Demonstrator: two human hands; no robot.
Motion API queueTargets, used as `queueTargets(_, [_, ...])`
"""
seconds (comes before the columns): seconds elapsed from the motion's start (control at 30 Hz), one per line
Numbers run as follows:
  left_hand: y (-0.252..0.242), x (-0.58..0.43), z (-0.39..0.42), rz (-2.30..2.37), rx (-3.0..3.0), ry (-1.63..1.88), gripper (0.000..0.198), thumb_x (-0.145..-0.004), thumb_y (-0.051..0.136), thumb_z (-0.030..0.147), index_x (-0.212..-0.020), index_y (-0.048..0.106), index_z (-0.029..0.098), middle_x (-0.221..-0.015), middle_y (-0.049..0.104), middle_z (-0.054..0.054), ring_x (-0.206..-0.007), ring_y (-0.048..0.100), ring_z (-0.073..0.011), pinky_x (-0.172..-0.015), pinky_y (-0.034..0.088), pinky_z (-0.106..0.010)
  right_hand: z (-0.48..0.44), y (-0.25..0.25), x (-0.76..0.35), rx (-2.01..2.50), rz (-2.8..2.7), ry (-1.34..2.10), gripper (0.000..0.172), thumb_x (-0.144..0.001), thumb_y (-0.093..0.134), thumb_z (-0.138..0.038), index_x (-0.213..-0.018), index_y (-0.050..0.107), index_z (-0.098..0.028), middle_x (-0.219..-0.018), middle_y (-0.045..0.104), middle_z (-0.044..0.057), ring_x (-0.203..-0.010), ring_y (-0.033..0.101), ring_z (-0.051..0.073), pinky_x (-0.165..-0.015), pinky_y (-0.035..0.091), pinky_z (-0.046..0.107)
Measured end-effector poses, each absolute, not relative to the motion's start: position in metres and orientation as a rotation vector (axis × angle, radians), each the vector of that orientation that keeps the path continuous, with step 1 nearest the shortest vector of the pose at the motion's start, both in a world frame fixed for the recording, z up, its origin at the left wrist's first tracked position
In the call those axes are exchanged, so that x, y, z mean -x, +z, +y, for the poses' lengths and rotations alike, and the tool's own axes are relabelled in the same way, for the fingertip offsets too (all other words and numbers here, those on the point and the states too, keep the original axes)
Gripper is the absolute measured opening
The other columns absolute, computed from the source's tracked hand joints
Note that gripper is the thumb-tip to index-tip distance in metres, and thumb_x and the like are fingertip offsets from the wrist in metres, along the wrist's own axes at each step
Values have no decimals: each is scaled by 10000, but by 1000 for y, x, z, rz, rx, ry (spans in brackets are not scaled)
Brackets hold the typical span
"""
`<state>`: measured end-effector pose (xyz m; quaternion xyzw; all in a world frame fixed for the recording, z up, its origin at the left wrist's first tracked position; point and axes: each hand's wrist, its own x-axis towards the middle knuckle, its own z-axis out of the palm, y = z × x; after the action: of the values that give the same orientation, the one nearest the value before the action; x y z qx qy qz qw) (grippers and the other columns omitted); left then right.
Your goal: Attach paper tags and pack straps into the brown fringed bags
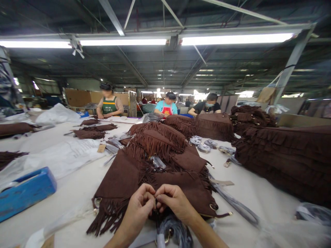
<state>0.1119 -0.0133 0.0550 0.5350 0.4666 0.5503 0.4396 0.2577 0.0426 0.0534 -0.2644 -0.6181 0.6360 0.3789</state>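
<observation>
My left hand and my right hand meet at the near edge of the table, fingers curled and pinched together on a small dark piece I cannot make out. They sit over a brown suede fringed bag lying flat in front of me. Below my hands hangs a strap in clear plastic wrap with a metal clasp.
A pile of brown fringed bags fills the right side, with more stacked ahead. A blue box sits at the left, with plastic sheets behind it. Three people work at the table's far end.
</observation>
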Motion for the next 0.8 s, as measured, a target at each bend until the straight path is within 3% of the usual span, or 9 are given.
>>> queueTargets(0.13, [49,-113,-13,1184,-1331,1401,117,-699,554,255,-793,516,196,-538,503,82,-429,403,-62,-409,293,-155,39,57,-258,655,-1725,1406,95,-746,619,-224,-682,638,-156,-638,613,-14,-547,605,131,-531,499,225])
queueTargets(0.4, [47,-116,-12,1201,-1281,1420,136,-684,558,263,-788,484,216,-517,488,97,-396,405,-66,-405,305,-163,36,59,-261,648,-2008,976,188,-738,522,-51,-642,614,-184,-671,603,-16,-641,587,134,-620,443,220])
queueTargets(0.57, [49,-115,-9,1229,-1353,1360,113,-727,549,276,-795,481,217,-542,480,88,-419,410,-81,-428,321,-187,30,65,-256,685,-2081,720,204,-796,514,-66,-673,622,-188,-704,599,-2,-680,573,142,-637,427,226])
queueTargets(0.7, [68,-101,-13,1271,-1580,1282,105,-806,510,306,-848,502,210,-681,532,39,-574,481,-127,-545,387,-232,7,77,-279,813,-2254,439,163,-873,516,-137,-934,654,-199,-933,639,42,-820,599,174,-719,463,263])
queueTargets(0.8, [79,-85,-17,1430,-1941,1077,200,-716,575,196,-913,549,208,-836,553,5,-749,512,-171,-690,409,-273,-17,59,-309,779,-2471,128,65,-829,670,-251,-889,656,-232,-1037,668,53,-916,611,236,-808,481,359])
